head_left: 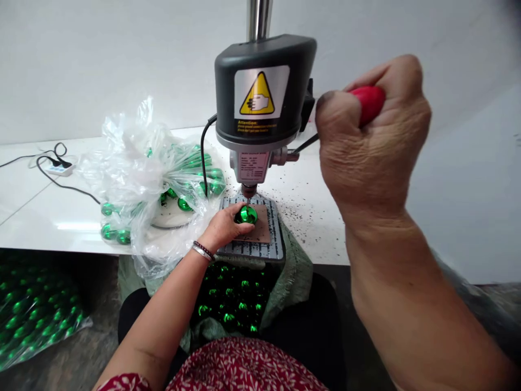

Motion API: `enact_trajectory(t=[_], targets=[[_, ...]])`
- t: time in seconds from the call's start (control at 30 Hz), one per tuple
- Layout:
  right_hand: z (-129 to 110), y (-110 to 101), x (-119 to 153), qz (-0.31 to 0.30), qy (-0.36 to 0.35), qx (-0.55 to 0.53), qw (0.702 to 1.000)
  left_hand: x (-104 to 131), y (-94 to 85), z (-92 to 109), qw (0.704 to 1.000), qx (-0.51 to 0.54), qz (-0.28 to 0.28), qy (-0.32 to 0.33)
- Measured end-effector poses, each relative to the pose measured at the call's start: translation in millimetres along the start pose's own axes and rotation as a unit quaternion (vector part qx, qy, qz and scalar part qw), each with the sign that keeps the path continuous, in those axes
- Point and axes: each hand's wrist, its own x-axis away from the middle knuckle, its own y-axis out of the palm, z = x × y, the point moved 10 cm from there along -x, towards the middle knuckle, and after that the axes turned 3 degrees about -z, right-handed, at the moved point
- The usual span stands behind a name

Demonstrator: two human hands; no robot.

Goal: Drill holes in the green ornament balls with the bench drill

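Observation:
Under the chuck of a dark grey bench drill press (264, 92), a shiny green ball (249, 214) sits on a brown board (262, 231). My left hand (226, 224) grips the ball from the left, fingers and thumb around its side. The drill bit comes down right at the top of the ball; whether it has entered cannot be made out. High on the right, my right hand (376, 136) is wrapped around the red knob (369, 104) of the drill's feed lever (306, 143).
A clear plastic bag (130, 157) with green balls spreads over the white table (24, 222) on the left. Dark shavings lie around the drill base (279, 250). An open sack (295, 266) of balls is at my lap. Another filled bag (36, 309) stands lower left. A power strip (59, 168) has cords.

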Motion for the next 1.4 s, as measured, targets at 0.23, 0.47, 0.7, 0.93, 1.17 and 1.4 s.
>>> enact_trajectory(t=[0.23,0.47,0.7,0.93,1.17,1.4], targets=[[-1.9,-1.8,1.4,0.017,-0.011,0.037,0.999,-6.4,0.8,0.2,0.997,-0.010,-0.073,-0.006],[-2.1,-7.3,11.7,0.038,-0.022,0.043,0.998,-5.9,2.9,-1.8,0.997,-0.005,-0.073,0.004],[-2.3,-15.3,30.6,0.067,-0.058,0.079,0.993,-7.5,8.0,-5.3,0.997,0.005,-0.070,0.037],[-4.1,-12.5,29.8,0.064,-0.068,0.059,0.994,-1.0,8.1,-9.2,0.995,0.065,-0.063,0.034],[-7.2,-11.0,30.1,0.051,-0.081,0.052,0.994,1.0,5.1,-13.4,0.997,0.056,-0.044,0.018],[-5.0,-10.8,29.7,0.041,-0.064,0.038,0.996,10.8,-2.0,-9.5,0.999,0.021,-0.006,0.033]])
